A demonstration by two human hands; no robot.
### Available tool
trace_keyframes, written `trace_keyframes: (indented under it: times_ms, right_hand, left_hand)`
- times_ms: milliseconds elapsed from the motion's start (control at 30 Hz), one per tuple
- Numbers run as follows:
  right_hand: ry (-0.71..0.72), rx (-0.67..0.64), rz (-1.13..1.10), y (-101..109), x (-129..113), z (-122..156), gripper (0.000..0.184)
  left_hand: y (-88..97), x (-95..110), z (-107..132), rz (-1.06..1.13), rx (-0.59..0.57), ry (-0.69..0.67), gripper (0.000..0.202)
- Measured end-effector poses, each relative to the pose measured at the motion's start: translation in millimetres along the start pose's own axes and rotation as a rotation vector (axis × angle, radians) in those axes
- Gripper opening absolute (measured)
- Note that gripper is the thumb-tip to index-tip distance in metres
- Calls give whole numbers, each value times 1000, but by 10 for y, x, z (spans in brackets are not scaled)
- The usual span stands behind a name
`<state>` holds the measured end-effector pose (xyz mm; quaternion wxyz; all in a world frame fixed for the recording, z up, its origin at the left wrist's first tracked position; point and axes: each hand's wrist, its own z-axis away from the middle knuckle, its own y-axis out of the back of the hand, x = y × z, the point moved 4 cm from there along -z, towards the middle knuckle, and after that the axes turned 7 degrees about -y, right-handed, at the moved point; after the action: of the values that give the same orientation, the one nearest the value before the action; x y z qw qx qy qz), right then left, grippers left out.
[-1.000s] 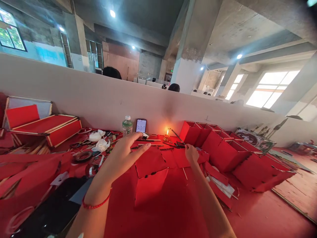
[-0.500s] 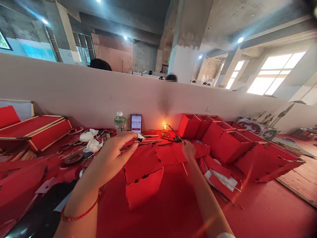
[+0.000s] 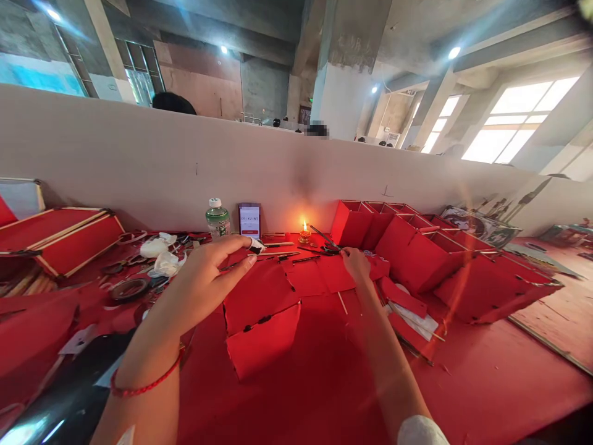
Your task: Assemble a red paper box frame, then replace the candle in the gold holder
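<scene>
My left hand [image 3: 206, 278] hovers above the red table with its fingers stretched forward and loosely together, holding nothing. It is over the left edge of several red paper sheets [image 3: 262, 309]. My right hand [image 3: 356, 262] reaches forward with its fingers closed on a thin dark rod [image 3: 324, 237], whose far end points up beside a small lit candle [image 3: 304, 233]. More dark sticks [image 3: 278, 253] lie on the table between the two hands.
A water bottle [image 3: 217, 218] and an upright phone [image 3: 249, 220] stand against the grey partition wall [image 3: 139, 161]. Open red boxes [image 3: 407, 247] run along the right. A flat red box [image 3: 60, 238], tape rolls [image 3: 125, 289] and white scraps [image 3: 160, 256] crowd the left.
The view has shifted right and down. My left hand has drawn back slightly and curled its fingers a little. My right hand stays by the rod near the candle.
</scene>
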<state>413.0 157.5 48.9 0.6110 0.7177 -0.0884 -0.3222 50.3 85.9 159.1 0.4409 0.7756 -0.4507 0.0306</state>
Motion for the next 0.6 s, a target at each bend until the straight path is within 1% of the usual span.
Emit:
trace_keyframes:
  times_ms: [67,100,167,200,233,267,300,367,400,433,467,500,533,567,600]
  right_hand:
    - [67,-6,-31,235,31,34,33]
    - [89,13,-41,379,63,72,33]
    - [87,108,-38,692,155,192,39]
    - [79,177,7,844,201,274,37]
    - [88,169,56,952,234,360,33]
    - [104,163,75,1048,258,452,30]
    - [120,195,56,1146,274,547,29]
    - [128,326,-29,1339,306,739,34]
    - [121,379,-61,1420,329,833,37]
    - [116,397,-73,1483,360,921,39]
    - [113,378,-69,1532,404,1008,39]
    - [115,365,-69,1582,468,1102,38]
    - [107,400,-85,1647,562,1209,39]
    - [102,456,-110,1715,680,1331,42]
    - [148,520,-148,1777,801,1470,45]
  left_hand:
    - [23,1,-11,6,-4,5,43]
    - [37,10,-16,8,-7,10,44]
    - [62,47,-25,0,-28,26,43]
    - [76,74,-28,-8,-35,33,43]
    - [92,106,-31,-17,-37,36,42]
    - [108,142,-33,-25,-33,34,41]
    - [123,180,-34,-28,-28,29,40]
    - [142,251,-32,-26,-43,18,40]
    - [139,279,-27,-18,-79,19,39]
    - [137,303,-20,-6,-111,20,40]
    - [136,327,-12,8,-136,10,40]
    - [135,349,-4,21,-158,-10,40]
    - [134,370,3,31,-173,-40,41]
    - [134,390,9,35,-182,-73,41]
    - [131,406,12,33,-192,-101,40]
